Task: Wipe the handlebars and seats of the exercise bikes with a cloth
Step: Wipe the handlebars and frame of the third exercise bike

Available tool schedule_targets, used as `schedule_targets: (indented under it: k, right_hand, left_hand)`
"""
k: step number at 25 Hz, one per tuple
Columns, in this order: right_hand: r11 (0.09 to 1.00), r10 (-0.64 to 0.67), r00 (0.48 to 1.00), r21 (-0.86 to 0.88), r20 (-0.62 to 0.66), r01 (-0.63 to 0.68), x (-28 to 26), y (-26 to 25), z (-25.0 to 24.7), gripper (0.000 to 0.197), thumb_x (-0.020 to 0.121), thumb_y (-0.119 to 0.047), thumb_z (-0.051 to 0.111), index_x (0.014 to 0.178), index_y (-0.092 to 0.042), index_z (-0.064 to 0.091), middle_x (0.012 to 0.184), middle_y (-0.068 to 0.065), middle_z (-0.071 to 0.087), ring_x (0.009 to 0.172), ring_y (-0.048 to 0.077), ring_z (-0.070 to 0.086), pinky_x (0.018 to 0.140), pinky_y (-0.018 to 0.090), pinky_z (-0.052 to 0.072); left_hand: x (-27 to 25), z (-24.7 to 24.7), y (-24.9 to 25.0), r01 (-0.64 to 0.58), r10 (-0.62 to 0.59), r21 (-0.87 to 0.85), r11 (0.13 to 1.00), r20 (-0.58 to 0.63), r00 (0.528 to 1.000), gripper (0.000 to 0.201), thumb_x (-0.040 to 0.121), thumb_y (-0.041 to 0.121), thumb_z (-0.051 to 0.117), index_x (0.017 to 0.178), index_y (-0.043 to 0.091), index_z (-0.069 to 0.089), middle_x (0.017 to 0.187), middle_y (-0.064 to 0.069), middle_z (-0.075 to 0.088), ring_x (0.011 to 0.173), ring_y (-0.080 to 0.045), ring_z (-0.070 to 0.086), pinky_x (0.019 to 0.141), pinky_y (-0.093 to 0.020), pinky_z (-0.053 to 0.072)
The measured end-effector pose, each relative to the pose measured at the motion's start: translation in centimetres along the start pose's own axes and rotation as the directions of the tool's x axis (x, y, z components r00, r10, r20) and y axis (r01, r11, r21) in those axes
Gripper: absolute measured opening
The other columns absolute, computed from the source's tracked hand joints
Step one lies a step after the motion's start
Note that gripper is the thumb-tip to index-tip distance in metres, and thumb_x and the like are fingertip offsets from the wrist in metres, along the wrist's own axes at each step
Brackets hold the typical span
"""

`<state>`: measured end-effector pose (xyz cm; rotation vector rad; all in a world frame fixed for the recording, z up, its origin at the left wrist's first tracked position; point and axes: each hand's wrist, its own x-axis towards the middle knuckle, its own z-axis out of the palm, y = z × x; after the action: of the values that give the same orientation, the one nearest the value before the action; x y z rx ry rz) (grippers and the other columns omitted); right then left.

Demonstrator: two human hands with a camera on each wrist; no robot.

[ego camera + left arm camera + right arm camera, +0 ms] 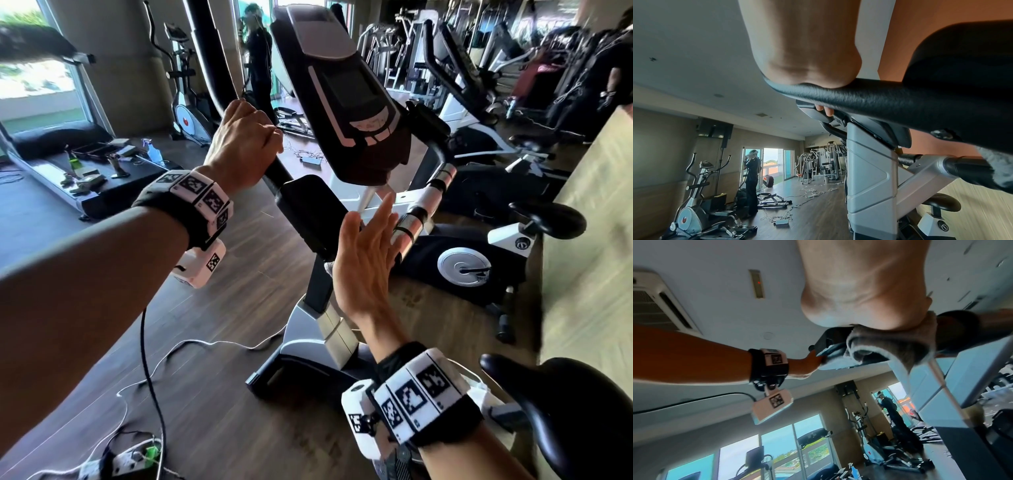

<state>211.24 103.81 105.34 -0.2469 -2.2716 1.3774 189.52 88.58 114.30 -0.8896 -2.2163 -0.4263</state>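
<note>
The left hand (245,144) curls around the left handlebar (869,99), left of the console (346,92). The right hand (366,263), fingers spread, presses the cloth (890,344) on the right handlebar (423,209). The seat (579,411) looks not yet wiped.

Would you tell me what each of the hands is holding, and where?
The left hand grips the black handlebar. The right hand presses a grey cloth against the bike, fingers straight.

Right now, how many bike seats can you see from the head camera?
2. The near seat is at lower right, closest to the camera; the far seat is on the next bike, mid-right. More may be hidden among the blurred machines behind.
</note>
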Motion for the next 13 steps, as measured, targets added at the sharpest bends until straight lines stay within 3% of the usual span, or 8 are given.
schedule_targets:
  k: [5,7,9,11,13]
  right_hand:
    - [0.992,-0.089,0.996,-0.083,0.027,0.091,-1.6,0.3,0.3,0.091,0.09,-0.074,0.006,0.158,-0.023,-0.025,0.166,0.005,-0.03,0.145,0.004,-0.039,0.117,0.029,-0.028]
    - [0.996,-0.048,0.998,-0.072,0.033,0.05,-0.3,0.3,0.0,0.093,0.089,-0.074,0.005,0.159,-0.02,-0.023,0.167,0.005,-0.026,0.148,0.006,-0.035,0.115,0.028,-0.028]
    - [0.987,-0.018,0.999,-0.156,0.04,0.024,1.5,0.5,-0.6,0.094,0.089,-0.071,0.0,0.162,-0.012,-0.008,0.169,0.006,-0.021,0.149,0.007,-0.031,0.113,0.025,-0.032]
    - [0.956,-0.104,0.994,-0.273,0.039,0.111,0.9,1.2,-0.4,0.101,0.09,-0.073,-0.006,0.16,-0.003,0.008,0.168,0.01,-0.022,0.149,0.01,-0.034,0.114,0.027,-0.032]
    - [0.96,-0.126,0.99,-0.244,0.057,0.136,-0.8,1.5,0.1,0.109,0.085,-0.082,-0.01,0.162,-0.005,-0.004,0.167,0.012,-0.024,0.15,0.012,-0.034,0.119,0.03,-0.027]
  left_hand:
    - [-0.1,-0.3,0.1,0.001,-0.001,0.027,1.0,0.011,1.0,0.055,0.099,0.039,0.031,0.084,0.017,0.08,0.111,0.0,0.073,0.11,-0.021,0.054,0.113,-0.041,0.029]
    - [0.0,-0.3,0.3,0.003,-0.004,0.033,0.999,0.025,1.0,0.057,0.099,0.04,0.03,0.085,0.015,0.08,0.116,-0.001,0.073,0.114,-0.02,0.054,0.115,-0.039,0.027]
    - [0.0,-0.3,0.6,0.009,-0.011,0.062,0.998,0.038,0.999,0.058,0.099,0.039,0.031,0.09,0.011,0.08,0.122,-0.004,0.071,0.119,-0.021,0.052,0.118,-0.036,0.023]
    - [-0.2,-0.1,0.7,0.011,-0.012,0.076,0.997,0.007,1.0,0.056,0.1,0.038,0.032,0.093,0.009,0.08,0.124,-0.006,0.07,0.122,-0.023,0.052,0.119,-0.033,0.018]
    - [-0.4,-0.1,0.7,0.027,-0.026,0.056,0.998,-0.016,1.0,0.055,0.099,0.037,0.034,0.095,0.008,0.081,0.124,-0.007,0.069,0.123,-0.024,0.051,0.121,-0.03,0.012]
